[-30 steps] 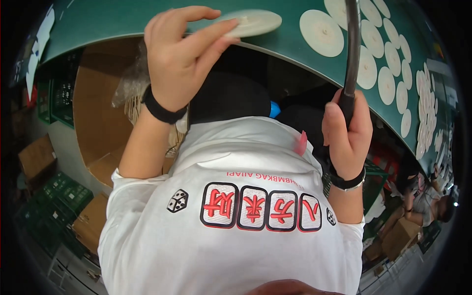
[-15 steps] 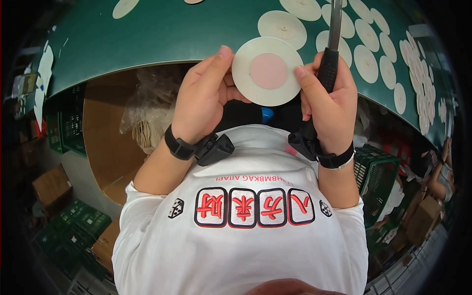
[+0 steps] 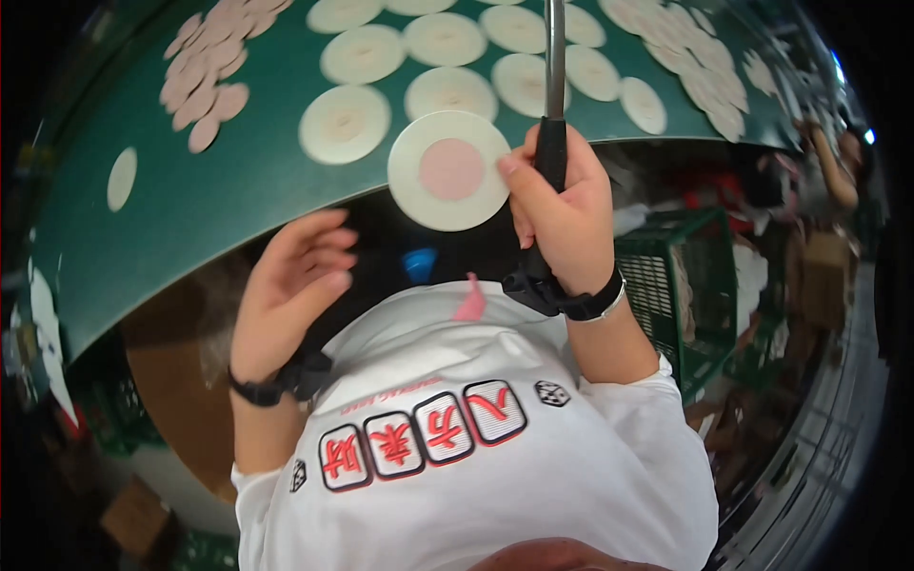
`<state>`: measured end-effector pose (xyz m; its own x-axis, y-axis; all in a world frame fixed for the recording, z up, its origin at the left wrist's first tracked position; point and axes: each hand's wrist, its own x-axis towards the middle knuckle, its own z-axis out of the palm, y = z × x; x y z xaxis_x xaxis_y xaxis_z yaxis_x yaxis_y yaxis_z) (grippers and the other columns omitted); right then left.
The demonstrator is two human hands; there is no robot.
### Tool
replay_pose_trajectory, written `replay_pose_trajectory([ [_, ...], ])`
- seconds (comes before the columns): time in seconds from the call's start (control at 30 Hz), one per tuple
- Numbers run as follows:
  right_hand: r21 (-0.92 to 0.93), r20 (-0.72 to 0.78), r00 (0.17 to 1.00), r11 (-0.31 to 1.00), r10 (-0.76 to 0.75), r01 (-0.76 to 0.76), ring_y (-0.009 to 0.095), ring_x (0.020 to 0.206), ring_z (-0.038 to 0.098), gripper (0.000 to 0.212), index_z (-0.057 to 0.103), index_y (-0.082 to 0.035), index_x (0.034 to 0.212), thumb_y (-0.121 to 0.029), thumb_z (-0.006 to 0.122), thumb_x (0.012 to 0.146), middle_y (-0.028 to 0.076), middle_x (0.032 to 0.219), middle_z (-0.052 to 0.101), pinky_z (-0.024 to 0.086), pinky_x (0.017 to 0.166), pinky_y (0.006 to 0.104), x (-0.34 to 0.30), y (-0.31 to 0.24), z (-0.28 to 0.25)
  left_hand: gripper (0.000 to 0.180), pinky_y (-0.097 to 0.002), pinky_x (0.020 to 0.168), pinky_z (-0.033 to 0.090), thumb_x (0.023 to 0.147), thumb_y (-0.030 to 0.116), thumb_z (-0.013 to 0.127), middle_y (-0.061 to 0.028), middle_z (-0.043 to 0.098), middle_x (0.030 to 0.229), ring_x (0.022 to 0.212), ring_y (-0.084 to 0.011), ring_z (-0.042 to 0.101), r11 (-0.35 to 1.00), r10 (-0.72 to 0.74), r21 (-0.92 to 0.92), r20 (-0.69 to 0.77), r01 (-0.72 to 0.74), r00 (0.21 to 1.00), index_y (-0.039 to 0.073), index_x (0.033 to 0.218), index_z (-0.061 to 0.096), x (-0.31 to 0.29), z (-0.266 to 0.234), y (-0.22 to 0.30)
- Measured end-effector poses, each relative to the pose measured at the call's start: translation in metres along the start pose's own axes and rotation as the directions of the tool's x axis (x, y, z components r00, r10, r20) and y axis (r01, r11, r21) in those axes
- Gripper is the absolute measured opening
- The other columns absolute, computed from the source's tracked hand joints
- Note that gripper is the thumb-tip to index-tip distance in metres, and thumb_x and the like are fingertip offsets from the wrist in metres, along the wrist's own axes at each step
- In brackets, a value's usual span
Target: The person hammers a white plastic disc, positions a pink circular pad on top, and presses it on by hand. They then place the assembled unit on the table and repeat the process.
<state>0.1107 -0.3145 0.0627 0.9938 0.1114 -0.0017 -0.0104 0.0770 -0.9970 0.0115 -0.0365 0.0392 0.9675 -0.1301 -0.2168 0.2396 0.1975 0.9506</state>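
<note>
My right hand (image 3: 557,214) grips the black handle of a long metal tool (image 3: 552,86) whose shaft runs up over the green table (image 3: 228,190). Its thumb also pinches a cream round disc with a pink round slice on it (image 3: 449,169), held at the table's near edge. My left hand (image 3: 290,285) hangs open below the edge, fingers apart and holding nothing. Both wrists wear black bands.
Several cream discs (image 3: 345,124) lie in rows on the green table. A pile of pink round slices (image 3: 205,81) sits at the far left. A green plastic crate (image 3: 685,285) stands at my right, cardboard boxes (image 3: 171,409) at lower left. Another person (image 3: 838,162) is at far right.
My left hand let go of the disc and dropped below the table edge, now open. The right hand keeps the disc and the tool handle. The view tilted, showing more of the table.
</note>
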Motion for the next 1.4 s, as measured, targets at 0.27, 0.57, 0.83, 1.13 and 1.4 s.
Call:
replay_pose_trajectory([
  [0.27,-0.057,-0.568,0.807,0.986,-0.161,0.156,0.008,0.051,0.047,0.015,0.056,-0.004,0.089,-0.012,0.064,0.099,0.001,0.064,0.053,0.035,0.044,0.0223,0.119,-0.007,-0.194,0.048,-0.0275,0.1,0.047,0.096,0.0,0.063,-0.0071,0.061,0.125,0.108,-0.0122,0.06,0.997,-0.003,0.08,-0.127,0.014,0.992,0.0,0.142,0.052,-0.012,-0.038,-0.001],
  [0.57,-0.079,-0.398,0.917,0.997,-0.031,-0.001,0.006,0.051,0.04,0.027,0.061,0.002,0.09,-0.021,0.064,0.102,0.0,0.069,0.055,0.034,0.044,0.0231,0.101,0.011,-0.177,0.038,-0.0274,0.096,0.05,0.096,0.0,0.065,-0.0081,0.064,0.123,0.109,-0.0147,0.062,0.987,0.101,0.146,-0.211,-0.071,0.972,-0.002,0.133,0.059,-0.018,-0.012,-0.006],
  [0.83,0.083,-0.181,0.974,0.985,-0.137,0.154,0.006,0.05,0.04,0.019,0.055,-0.005,0.104,-0.023,0.053,0.108,0.003,0.076,0.056,0.034,0.045,0.0207,-0.003,0.02,-0.057,0.038,-0.0401,0.094,0.051,0.085,0.017,0.078,-0.0132,0.065,0.116,0.11,-0.0321,0.062,0.166,0.59,0.962,0.078,-0.215,0.804,0.003,0.118,0.064,0.038,0.004,0.015],
  [1.13,-0.609,0.311,0.95,0.772,0.018,0.185,0.007,0.056,0.047,0.018,0.054,-0.002,0.12,-0.015,0.052,0.108,0.001,0.072,0.054,0.035,0.051,0.0232,-0.032,0.023,-0.012,0.052,-0.0454,0.106,0.043,0.082,0.027,0.08,-0.0128,0.061,0.128,0.122,-0.0326,0.056,-0.115,0.509,0.99,0.129,-0.082,0.851,0.007,0.126,0.062,0.043,0.018,0.016],
  [1.4,-0.684,0.428,0.904,0.662,0.023,0.307,0.031,0.057,0.061,0.023,0.05,0.002,0.122,-0.013,0.057,0.105,0.015,0.07,0.06,0.048,0.054,0.0371,-0.032,0.006,0.025,0.056,-0.0485,0.112,0.038,0.082,0.022,0.079,-0.012,0.059,0.128,0.127,-0.0323,0.053,-0.069,0.479,0.997,0.058,-0.028,0.876,0.009,0.133,0.06,0.028,0.022,0.004],
])
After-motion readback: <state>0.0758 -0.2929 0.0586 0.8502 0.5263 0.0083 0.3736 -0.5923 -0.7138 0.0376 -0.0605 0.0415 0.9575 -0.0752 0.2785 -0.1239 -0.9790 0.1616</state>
